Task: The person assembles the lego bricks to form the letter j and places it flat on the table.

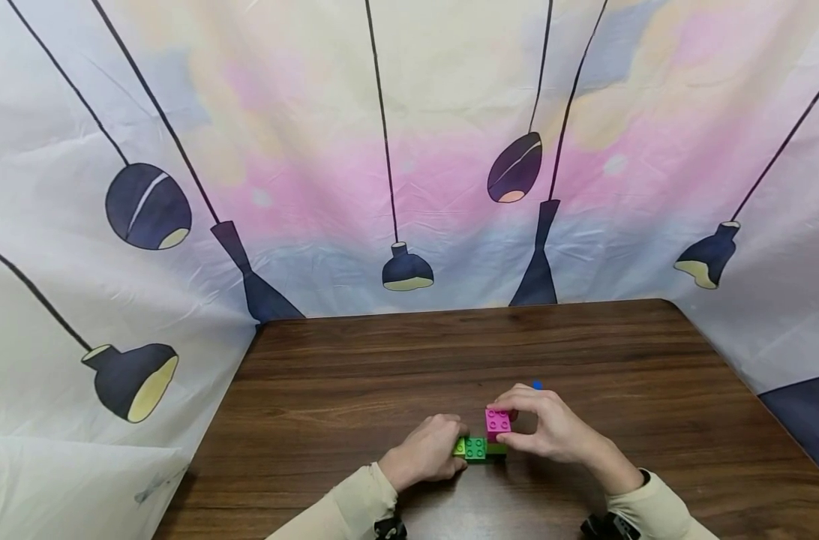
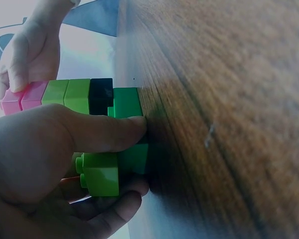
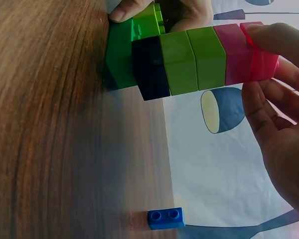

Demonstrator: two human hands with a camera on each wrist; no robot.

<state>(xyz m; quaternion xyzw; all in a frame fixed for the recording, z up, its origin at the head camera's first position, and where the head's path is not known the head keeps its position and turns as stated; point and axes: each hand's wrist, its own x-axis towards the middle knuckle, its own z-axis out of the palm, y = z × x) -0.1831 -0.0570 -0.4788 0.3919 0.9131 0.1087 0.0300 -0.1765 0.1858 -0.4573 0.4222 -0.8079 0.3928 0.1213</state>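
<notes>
A stack of toy building bricks stands on the table. Its base is a green brick (image 3: 120, 57), with a near-black brick (image 3: 150, 67) above one end. On that dark brick sit two lime bricks (image 3: 178, 62), topped by two pink bricks (image 1: 497, 421). Another lime brick (image 2: 102, 174) sits on the base's other end. My left hand (image 1: 428, 450) grips the green base from the side, thumb on one face and fingers opposite. At the top of the stack, my right hand (image 1: 554, 427) pinches the uppermost pink brick (image 3: 264, 67) between thumb and fingers.
A small blue brick (image 3: 166, 218) lies on the table beyond my right hand, mostly hidden in the head view. The brown wooden table (image 1: 355, 375) reaches back to a hanging cloth (image 1: 315, 187) printed with lamps.
</notes>
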